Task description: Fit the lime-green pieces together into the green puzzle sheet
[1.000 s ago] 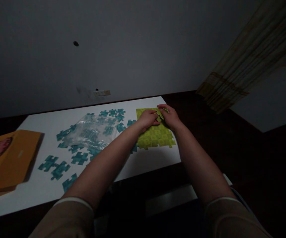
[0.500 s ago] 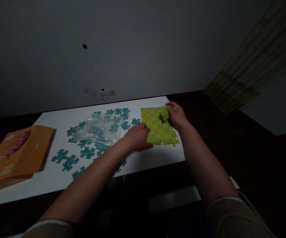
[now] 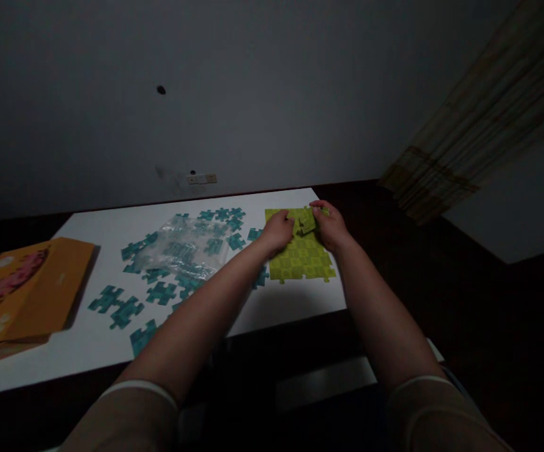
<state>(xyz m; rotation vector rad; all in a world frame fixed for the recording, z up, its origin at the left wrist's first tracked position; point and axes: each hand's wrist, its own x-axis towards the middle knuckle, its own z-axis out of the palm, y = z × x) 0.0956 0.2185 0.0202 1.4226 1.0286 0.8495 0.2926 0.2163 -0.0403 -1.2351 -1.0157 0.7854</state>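
A loose green puzzle piece (image 3: pixel 306 222) sits between the two hands, raised slightly over the far part of the assembled green puzzle section (image 3: pixel 300 254), and both hands close on it from opposite sides. The right hand (image 3: pixel 331 226) pinches the piece's right edge with thumb and fingers, while the left hand (image 3: pixel 279 231) meets it from the left, fingertips curled against its near-left edge; in this dim view it is hard to say whether the left hand grips the piece or only steadies it. Neither hand is clearly nearer, since the piece lies directly in the gap between them. The assembled green section lies flat beneath and toward the person from the hands, its long axis running away from the person, near the right end of the white table (image 3: pixel 88 342). To the left of the left hand lie a crumpled clear plastic bag (image 3: pixel 182 251) and scattered teal puzzle pieces (image 3: pixel 116 307), all apart from the green section. Well beyond these, farthest left of the hands, rests an orange puzzle box (image 3: pixel 27 295).
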